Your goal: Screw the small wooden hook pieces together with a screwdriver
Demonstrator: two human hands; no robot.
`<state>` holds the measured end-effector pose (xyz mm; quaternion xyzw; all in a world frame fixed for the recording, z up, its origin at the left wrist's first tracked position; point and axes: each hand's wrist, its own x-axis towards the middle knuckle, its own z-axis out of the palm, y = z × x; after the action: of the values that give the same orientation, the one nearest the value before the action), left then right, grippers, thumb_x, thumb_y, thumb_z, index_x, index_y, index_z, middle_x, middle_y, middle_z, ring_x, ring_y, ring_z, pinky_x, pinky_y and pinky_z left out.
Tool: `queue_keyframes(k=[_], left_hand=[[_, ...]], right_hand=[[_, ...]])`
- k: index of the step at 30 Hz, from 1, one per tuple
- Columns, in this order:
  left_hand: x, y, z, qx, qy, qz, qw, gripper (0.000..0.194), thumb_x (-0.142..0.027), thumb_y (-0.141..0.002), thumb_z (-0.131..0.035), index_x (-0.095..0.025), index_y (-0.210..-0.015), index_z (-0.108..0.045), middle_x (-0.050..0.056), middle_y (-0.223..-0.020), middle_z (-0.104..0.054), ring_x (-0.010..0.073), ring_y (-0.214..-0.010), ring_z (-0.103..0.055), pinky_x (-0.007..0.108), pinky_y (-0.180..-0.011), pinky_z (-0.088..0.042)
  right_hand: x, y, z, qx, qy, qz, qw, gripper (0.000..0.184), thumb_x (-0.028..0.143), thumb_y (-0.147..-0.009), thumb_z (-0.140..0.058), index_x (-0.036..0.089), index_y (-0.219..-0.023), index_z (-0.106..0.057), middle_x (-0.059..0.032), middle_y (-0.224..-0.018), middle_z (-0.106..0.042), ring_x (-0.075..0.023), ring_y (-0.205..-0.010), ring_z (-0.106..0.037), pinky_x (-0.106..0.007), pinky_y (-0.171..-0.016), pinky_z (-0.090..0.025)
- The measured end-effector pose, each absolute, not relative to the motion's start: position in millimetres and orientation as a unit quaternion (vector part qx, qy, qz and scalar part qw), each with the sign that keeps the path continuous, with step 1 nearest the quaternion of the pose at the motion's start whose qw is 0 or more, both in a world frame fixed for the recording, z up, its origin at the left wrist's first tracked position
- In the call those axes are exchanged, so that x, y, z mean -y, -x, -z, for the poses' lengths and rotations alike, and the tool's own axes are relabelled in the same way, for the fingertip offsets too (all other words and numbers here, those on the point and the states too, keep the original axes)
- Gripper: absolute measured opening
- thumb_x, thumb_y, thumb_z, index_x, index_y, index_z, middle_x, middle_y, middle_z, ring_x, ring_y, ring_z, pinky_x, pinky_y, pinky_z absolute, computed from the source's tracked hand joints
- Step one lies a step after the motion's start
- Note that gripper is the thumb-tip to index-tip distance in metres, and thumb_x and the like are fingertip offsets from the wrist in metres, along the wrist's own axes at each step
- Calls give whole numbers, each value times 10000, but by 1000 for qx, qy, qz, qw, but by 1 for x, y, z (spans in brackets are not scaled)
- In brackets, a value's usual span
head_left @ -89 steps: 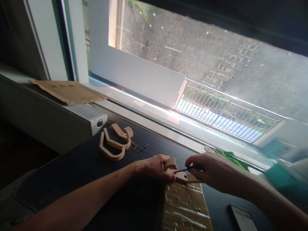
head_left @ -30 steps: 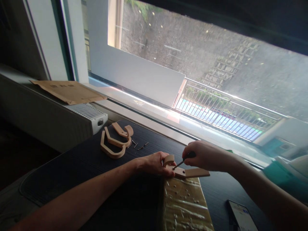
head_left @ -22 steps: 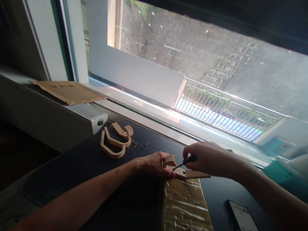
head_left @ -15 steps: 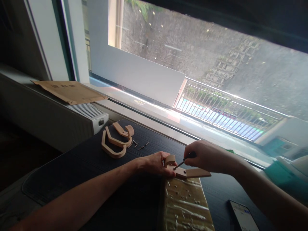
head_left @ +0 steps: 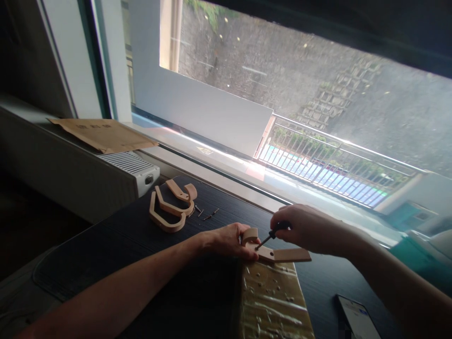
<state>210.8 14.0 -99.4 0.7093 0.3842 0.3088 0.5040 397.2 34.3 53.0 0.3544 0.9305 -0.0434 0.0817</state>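
My left hand [head_left: 235, 241] is closed around the curled end of a pale wooden hook [head_left: 291, 255], pressing it on a tape-wrapped box [head_left: 273, 296]. The hook's flat end juts past the box's right edge, and a dark hole shows in its middle. In my right hand [head_left: 298, 228] is a screwdriver with a dark handle [head_left: 282, 227]; its thin shaft slants down to the hook beside my left fingers. The tip meets the wood at a small dark spot, too small to tell whether a screw head is there.
Several more wooden hooks [head_left: 168, 226] lie at the table's far left, with loose screws [head_left: 212, 214] beside them. A phone [head_left: 356, 315] rests at the lower right. A brown paper envelope [head_left: 102, 134] lies on the white radiator [head_left: 148, 176]. A window sill [head_left: 226, 174] borders the table.
My right hand's grip on the screwdriver has shifted slightly, and more of the dark handle shows. The hook's free end has moved a little. My left hand stays in place.
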Motion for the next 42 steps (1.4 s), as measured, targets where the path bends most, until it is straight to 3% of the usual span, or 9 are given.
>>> queue_keyframes(k=[9,12,16,22,29,35,42], left_hand=[[-15,-211,102,-385,-706,-308,509,360,-330,-656,-756,-169,-958,-644,-27,-823,-550,115,-721,-512,191,-631,-396],[-15,-211,103,-387,-701,-306,514,387,-341,-655,-758,-166,-979,-641,-25,-820,-550,118,-717,-520,197,-630,-401],[-14,-211,101,-389,-699,-307,516,395,-346,-653,-761,-164,-983,-641,-19,-835,-554,125,-734,-524,202,-646,-409],[-13,-211,99,-387,-703,-311,510,370,-335,-653,-761,-162,-960,-648,-20,-823,-550,129,-744,-515,201,-639,-403],[-14,-210,100,-383,-709,-312,503,372,-354,-657,-757,-172,-963,-647,-25,-844,-561,127,-738,-537,210,-652,-412],[-13,-210,99,-391,-708,-312,499,390,-359,-646,-763,-169,-969,-657,-15,-844,-572,137,-751,-534,213,-651,-411],[-13,-211,99,-394,-704,-310,503,352,-339,-648,-758,-164,-935,-650,-35,-792,-555,113,-690,-527,195,-620,-400]], right_hand=[[-29,-394,-54,-914,-392,32,96,240,452,-809,-512,291,-865,-681,9,-792,-684,-162,-686,-576,-277,-574,-359],[-28,-397,-57,-913,-396,41,89,224,414,-774,-565,332,-965,-652,19,-845,-689,-173,-730,-590,-281,-603,-369],[-30,-398,-56,-921,-379,42,84,169,340,-790,-539,309,-903,-661,11,-846,-672,-162,-720,-579,-268,-586,-362],[-31,-394,-54,-919,-379,43,96,212,394,-822,-506,248,-863,-655,-11,-793,-656,-150,-673,-550,-258,-549,-341],[-28,-398,-57,-914,-395,40,79,229,433,-818,-519,315,-982,-624,14,-817,-676,-163,-693,-578,-265,-577,-361],[-32,-399,-57,-925,-365,71,75,196,332,-840,-483,267,-901,-657,-8,-858,-663,-143,-697,-569,-255,-581,-373],[-33,-394,-55,-916,-387,70,85,281,397,-855,-451,215,-861,-665,-27,-775,-646,-134,-645,-542,-256,-554,-360]])
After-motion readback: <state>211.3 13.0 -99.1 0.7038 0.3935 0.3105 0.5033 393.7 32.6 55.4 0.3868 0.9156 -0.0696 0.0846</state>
